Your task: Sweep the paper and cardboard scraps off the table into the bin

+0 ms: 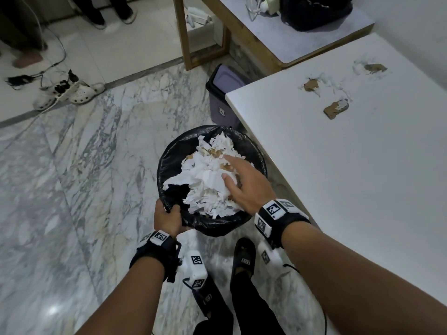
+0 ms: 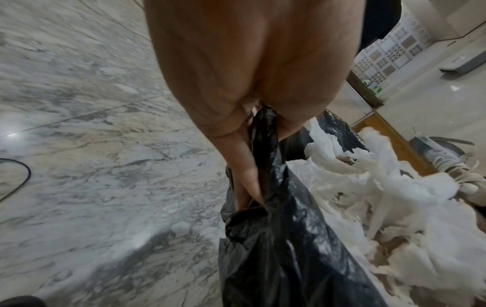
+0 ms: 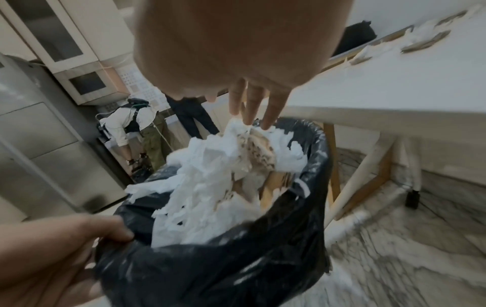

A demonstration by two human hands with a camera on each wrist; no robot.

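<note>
A round bin [image 1: 167, 151] lined with a black bag [image 2: 284, 259] [image 3: 236, 259] sits on the floor beside the white table [image 1: 362, 177]. It is heaped with white paper and brown cardboard scraps [image 1: 208, 180] [image 3: 210, 176]. My left hand [image 1: 169, 218] [image 2: 249, 145] grips the bag's near rim. My right hand [image 1: 244, 180] [image 3: 252, 103] lies flat with straight fingers on top of the heap. On the table lie cardboard scraps [image 1: 336, 108], [image 1: 310, 84], [image 1: 375, 68] among white paper shreds [image 1: 338, 88].
A grey lidded bin [image 1: 222, 97] stands by the table's far corner. A second wooden table [image 1: 285, 44] holds a black bag [image 1: 314, 10]. Shoes and cables [image 1: 65, 90] lie on the marble floor at left. Other people stand at the back [image 3: 131, 128].
</note>
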